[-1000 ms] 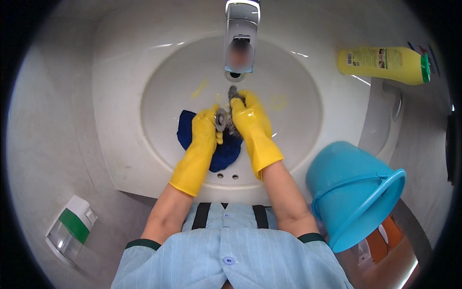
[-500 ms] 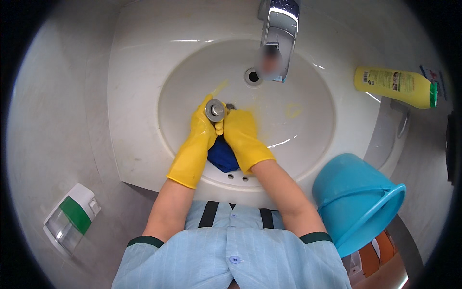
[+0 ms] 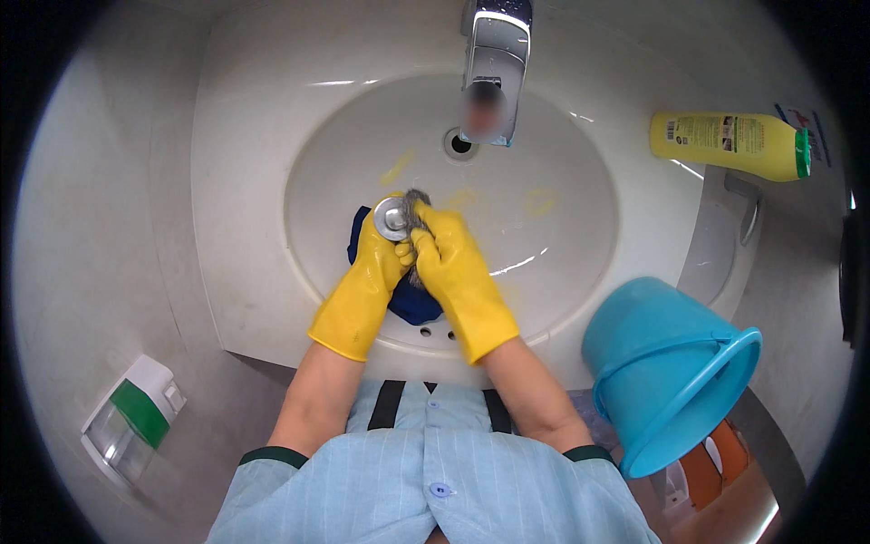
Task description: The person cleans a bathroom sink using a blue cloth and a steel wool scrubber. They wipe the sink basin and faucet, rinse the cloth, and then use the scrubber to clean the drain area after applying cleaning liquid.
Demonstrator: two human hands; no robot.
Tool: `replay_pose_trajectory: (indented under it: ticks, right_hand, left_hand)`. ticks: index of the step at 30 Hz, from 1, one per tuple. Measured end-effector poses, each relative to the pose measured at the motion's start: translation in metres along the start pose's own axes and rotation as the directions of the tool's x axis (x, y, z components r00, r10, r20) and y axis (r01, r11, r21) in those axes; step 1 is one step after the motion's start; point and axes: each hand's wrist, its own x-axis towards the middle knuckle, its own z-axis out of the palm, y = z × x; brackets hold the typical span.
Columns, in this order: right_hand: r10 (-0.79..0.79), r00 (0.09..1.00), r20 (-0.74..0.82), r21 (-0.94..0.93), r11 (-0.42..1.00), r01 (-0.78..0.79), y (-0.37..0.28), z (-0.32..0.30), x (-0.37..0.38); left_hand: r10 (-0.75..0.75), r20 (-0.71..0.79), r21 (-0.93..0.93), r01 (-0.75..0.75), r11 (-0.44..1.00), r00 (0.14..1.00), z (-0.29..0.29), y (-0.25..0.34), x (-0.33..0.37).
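Observation:
Both my hands wear yellow rubber gloves and meet over the near left part of the white oval sink [image 3: 562,272]. My left hand [image 3: 373,254] is closed around a round metal drain stopper [image 3: 391,218], its flat top facing up. Against the stopper's right side, my right hand [image 3: 444,249] presses a grey steel wool scourer [image 3: 417,204] gripped in its fingers. A dark blue cloth [image 3: 415,304] lies in the basin under my hands, partly hidden by them. The open drain hole [image 3: 460,143] shows below the tap.
A chrome tap [image 3: 497,68] rises over the basin's far side. On the counter's right lies a yellow bottle with a green cap [image 3: 729,143]. A turquoise bucket [image 3: 657,363] is tilted at the near right. A green-and-white wall dispenser [image 3: 136,417] hangs at left.
My right hand has turned and lifted, so the scourer now shows against the stopper's side. More blue cloth appears left of my left hand. The whole view has shifted slightly.

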Motion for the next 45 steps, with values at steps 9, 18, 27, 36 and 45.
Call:
replay_pose_trajectory:
  ticks: [9, 18, 27, 36, 45]
  right_hand:
    - [0.247, 0.964, -0.103, 0.041, 0.969, -0.244, 0.032, 0.013, -0.008]
    - [0.328, 0.935, -0.135, 0.048, 0.945, -0.324, 0.025, 0.007, -0.008]
    - [0.142, 0.990, -0.002, -0.505, 0.854, -0.123, 0.020, 0.006, -0.009]
    - [0.209, 0.977, 0.042, -0.742, 0.661, -0.110, 0.028, 0.004, 0.017]
    - [0.390, 0.920, 0.042, -0.625, 0.729, -0.280, 0.007, 0.002, 0.013]
  left_hand:
    - [0.189, -0.285, 0.017, -0.193, 0.981, 0.940, 0.033, -0.012, 0.005]
    - [0.090, -0.381, 0.099, -0.057, 0.994, 0.920, 0.035, -0.012, 0.011]
    - [0.381, -0.376, 0.446, -0.195, 0.873, 0.845, 0.034, -0.016, 0.024]
    - [0.495, -0.364, 0.911, 0.190, 0.367, 0.789, 0.047, -0.001, 0.003]
    - [0.582, -0.173, 0.976, 0.058, 0.211, 0.794, 0.042, 0.002, -0.003]
